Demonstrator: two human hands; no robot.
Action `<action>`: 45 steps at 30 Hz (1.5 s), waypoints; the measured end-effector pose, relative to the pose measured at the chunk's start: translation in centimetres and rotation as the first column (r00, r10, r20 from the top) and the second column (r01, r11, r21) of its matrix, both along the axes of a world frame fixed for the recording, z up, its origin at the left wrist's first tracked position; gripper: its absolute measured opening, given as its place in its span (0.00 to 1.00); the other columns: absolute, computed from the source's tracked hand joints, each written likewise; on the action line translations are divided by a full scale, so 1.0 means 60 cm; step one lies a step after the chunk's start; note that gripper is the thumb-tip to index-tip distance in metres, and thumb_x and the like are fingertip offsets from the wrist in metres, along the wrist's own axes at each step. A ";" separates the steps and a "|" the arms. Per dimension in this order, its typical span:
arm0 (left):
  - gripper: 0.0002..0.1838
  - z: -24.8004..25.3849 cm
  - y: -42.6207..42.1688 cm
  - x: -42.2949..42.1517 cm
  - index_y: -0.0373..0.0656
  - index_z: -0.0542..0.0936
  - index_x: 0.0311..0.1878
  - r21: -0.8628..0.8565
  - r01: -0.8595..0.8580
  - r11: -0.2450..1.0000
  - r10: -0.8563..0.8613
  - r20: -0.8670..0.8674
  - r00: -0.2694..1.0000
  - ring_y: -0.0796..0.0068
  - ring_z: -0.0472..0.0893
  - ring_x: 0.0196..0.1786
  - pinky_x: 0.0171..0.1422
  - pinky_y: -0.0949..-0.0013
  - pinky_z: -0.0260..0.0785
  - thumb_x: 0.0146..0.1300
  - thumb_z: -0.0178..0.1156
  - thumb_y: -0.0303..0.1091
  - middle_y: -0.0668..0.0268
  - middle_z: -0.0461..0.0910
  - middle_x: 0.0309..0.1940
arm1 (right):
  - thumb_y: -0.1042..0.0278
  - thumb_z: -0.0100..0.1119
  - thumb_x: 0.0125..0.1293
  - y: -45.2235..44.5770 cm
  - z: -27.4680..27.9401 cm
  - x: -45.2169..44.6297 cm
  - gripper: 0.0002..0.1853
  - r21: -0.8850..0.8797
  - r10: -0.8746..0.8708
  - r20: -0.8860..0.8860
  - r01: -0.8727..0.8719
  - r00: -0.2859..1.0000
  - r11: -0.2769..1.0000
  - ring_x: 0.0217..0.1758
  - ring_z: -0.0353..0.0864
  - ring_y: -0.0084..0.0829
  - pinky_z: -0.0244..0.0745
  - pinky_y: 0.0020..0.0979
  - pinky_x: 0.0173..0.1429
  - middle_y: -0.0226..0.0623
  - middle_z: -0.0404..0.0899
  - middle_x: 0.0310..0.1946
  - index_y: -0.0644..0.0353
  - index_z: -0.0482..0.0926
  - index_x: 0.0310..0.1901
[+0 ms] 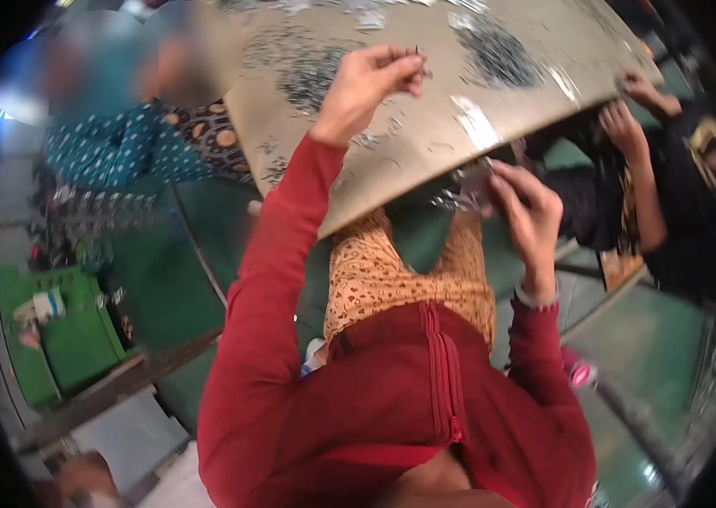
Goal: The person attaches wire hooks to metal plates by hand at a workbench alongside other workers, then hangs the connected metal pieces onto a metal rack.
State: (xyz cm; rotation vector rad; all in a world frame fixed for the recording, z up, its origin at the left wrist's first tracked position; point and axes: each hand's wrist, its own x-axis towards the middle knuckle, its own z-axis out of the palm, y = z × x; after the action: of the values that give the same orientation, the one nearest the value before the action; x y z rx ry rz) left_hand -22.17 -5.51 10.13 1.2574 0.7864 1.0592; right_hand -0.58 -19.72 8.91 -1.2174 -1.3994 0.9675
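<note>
My left hand [379, 83] is raised above the table [425, 127], its thumb and fingers pinched around a small thin dark piece, too small to name. Below it lies a pile of small thin metal pieces [311, 83], partly hidden by the hand. Past the table's near edge, my right hand [530, 207] grips a small clear plastic bag [475, 188] between thumb and fingers. Shiny metal pieces show at the bag's lower end; whether they are all inside I cannot tell. Another pile of metal pieces [500, 55] sits farther right on the table.
A clear plastic packet [475, 123] lies near the table's front edge. At the right, a co-worker's hands [624, 127] are by the table edge. Someone in dotted teal cloth [121, 152] is at the upper left. A green box-like object [61, 330] stands lower left.
</note>
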 end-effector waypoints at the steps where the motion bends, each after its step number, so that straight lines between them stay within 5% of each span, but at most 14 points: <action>1: 0.09 0.014 -0.051 0.011 0.31 0.78 0.40 -0.042 0.091 0.995 -0.089 0.055 0.995 0.78 0.78 0.33 0.40 0.74 0.73 0.63 0.56 0.29 0.63 0.79 0.32 | 0.81 0.55 0.61 -0.006 -0.002 0.000 0.09 0.003 -0.028 -0.048 0.028 0.998 1.000 0.23 0.76 0.19 0.68 0.19 0.28 0.33 0.76 0.26 0.72 0.78 0.42; 8: 0.09 0.000 -0.158 0.030 0.36 0.80 0.41 -0.177 0.325 0.929 -0.286 0.212 0.934 0.76 0.78 0.45 0.52 0.72 0.69 0.60 0.61 0.30 0.63 0.80 0.42 | 0.78 0.56 0.63 -0.025 -0.022 -0.010 0.09 -0.010 -0.039 -0.209 0.037 0.977 0.999 0.26 0.77 0.18 0.72 0.18 0.30 0.33 0.80 0.29 0.69 0.79 0.44; 19: 0.13 -0.014 -0.176 0.046 0.37 0.79 0.44 -0.244 0.331 0.912 -0.271 0.250 0.930 0.81 0.78 0.38 0.44 0.77 0.71 0.57 0.64 0.31 0.68 0.80 0.36 | 0.82 0.56 0.60 -0.072 -0.012 -0.014 0.08 0.140 -0.082 -0.064 0.090 0.995 0.986 0.28 0.78 0.20 0.73 0.20 0.33 0.34 0.79 0.30 0.67 0.79 0.42; 24: 0.06 0.042 -0.220 0.078 0.39 0.81 0.35 0.140 0.117 0.983 -0.126 0.053 0.991 0.75 0.77 0.42 0.48 0.72 0.70 0.55 0.64 0.30 0.66 0.79 0.36 | 0.83 0.59 0.56 -0.080 0.017 -0.010 0.09 0.371 -0.183 0.268 0.074 0.946 0.926 0.33 0.78 0.25 0.72 0.24 0.38 0.37 0.79 0.28 0.65 0.80 0.39; 26: 0.06 0.066 -0.225 0.090 0.39 0.82 0.32 0.386 0.079 0.919 -0.049 -0.086 0.995 0.71 0.75 0.46 0.52 0.68 0.68 0.52 0.65 0.30 0.64 0.77 0.39 | 0.84 0.60 0.55 -0.083 0.024 -0.014 0.10 0.413 -0.241 0.129 0.169 0.962 0.895 0.38 0.78 0.26 0.73 0.25 0.44 0.36 0.80 0.33 0.65 0.80 0.40; 28: 0.06 0.097 -0.225 0.104 0.39 0.82 0.32 0.564 0.095 0.820 0.000 -0.167 0.986 0.70 0.75 0.48 0.53 0.67 0.68 0.52 0.65 0.30 0.64 0.76 0.40 | 0.84 0.60 0.57 -0.092 0.051 -0.036 0.09 0.290 -0.253 -0.350 0.362 0.902 0.886 0.42 0.79 0.26 0.73 0.24 0.49 0.36 0.80 0.38 0.68 0.79 0.41; 32: 0.07 0.151 -0.219 0.147 0.42 0.82 0.30 0.779 0.067 0.623 0.041 -0.118 0.992 0.66 0.76 0.46 0.52 0.65 0.68 0.47 0.66 0.32 0.63 0.78 0.38 | 0.83 0.58 0.59 -0.090 0.067 0.000 0.10 0.518 -0.304 -0.252 0.394 0.919 0.760 0.41 0.80 0.26 0.72 0.26 0.51 0.41 0.82 0.37 0.69 0.78 0.43; 36: 0.08 0.208 -0.207 0.183 0.39 0.83 0.32 0.788 0.072 0.611 -0.114 -0.003 0.993 0.66 0.77 0.47 0.53 0.67 0.69 0.47 0.65 0.30 0.60 0.79 0.40 | 0.78 0.57 0.62 -0.082 0.130 0.009 0.09 0.409 -0.359 -0.545 0.613 0.758 0.676 0.41 0.78 0.25 0.72 0.24 0.50 0.42 0.81 0.39 0.70 0.78 0.43; 38: 0.10 0.233 -0.194 0.187 0.38 0.84 0.36 0.891 0.055 0.450 -0.198 0.040 0.979 0.65 0.78 0.49 0.54 0.68 0.69 0.51 0.64 0.32 0.59 0.79 0.43 | 0.78 0.55 0.63 -0.095 0.171 0.010 0.07 0.449 -0.523 -0.338 0.622 0.783 0.641 0.41 0.78 0.23 0.73 0.23 0.48 0.38 0.81 0.39 0.69 0.80 0.41; 39: 0.10 0.231 -0.195 0.187 0.39 0.83 0.39 0.880 0.055 0.471 -0.226 0.060 0.972 0.66 0.77 0.50 0.54 0.69 0.69 0.55 0.62 0.32 0.59 0.79 0.44 | 0.80 0.57 0.59 -0.091 0.185 0.022 0.08 0.748 -0.655 -0.019 0.446 0.755 0.492 0.39 0.79 0.24 0.74 0.22 0.46 0.37 0.81 0.36 0.67 0.80 0.40; 41: 0.12 0.250 -0.212 0.172 0.34 0.80 0.45 0.799 0.168 0.578 -0.180 -0.076 0.981 0.70 0.76 0.52 0.57 0.69 0.68 0.60 0.57 0.28 0.61 0.77 0.47 | 0.78 0.57 0.59 -0.120 0.218 0.034 0.05 0.627 -0.536 -0.152 0.500 0.831 0.597 0.39 0.78 0.23 0.75 0.23 0.43 0.35 0.80 0.37 0.66 0.81 0.36; 42: 0.13 0.243 -0.226 0.167 0.32 0.79 0.47 0.560 0.228 0.796 -0.326 0.079 0.942 0.69 0.75 0.53 0.58 0.69 0.68 0.61 0.56 0.28 0.60 0.77 0.49 | 0.78 0.58 0.58 -0.138 0.244 0.033 0.05 0.679 -0.577 -0.085 0.471 0.812 0.563 0.37 0.80 0.25 0.76 0.23 0.41 0.36 0.81 0.35 0.67 0.81 0.35; 43: 0.14 0.220 -0.216 0.148 0.30 0.77 0.49 0.514 0.184 0.838 -0.208 -0.010 0.978 0.68 0.75 0.54 0.58 0.67 0.68 0.64 0.54 0.29 0.58 0.76 0.49 | 0.78 0.59 0.58 -0.154 0.259 0.025 0.05 0.490 -0.449 -0.317 0.549 0.836 0.676 0.34 0.82 0.26 0.78 0.24 0.40 0.38 0.81 0.33 0.68 0.81 0.35; 45: 0.17 0.157 -0.178 0.130 0.30 0.75 0.52 0.383 0.248 0.890 -0.252 -0.041 0.967 0.68 0.75 0.54 0.58 0.65 0.68 0.66 0.54 0.34 0.55 0.76 0.50 | 0.78 0.62 0.56 -0.179 0.293 0.027 0.06 0.570 -0.462 -0.361 0.583 0.810 0.579 0.34 0.83 0.26 0.79 0.25 0.37 0.39 0.83 0.32 0.70 0.80 0.36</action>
State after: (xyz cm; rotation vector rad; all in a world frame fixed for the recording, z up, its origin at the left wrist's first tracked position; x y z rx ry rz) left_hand -14.39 -16.19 19.52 1.6379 0.3980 1.0358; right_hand 1.06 -30.45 26.50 -0.8744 -0.9914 0.0994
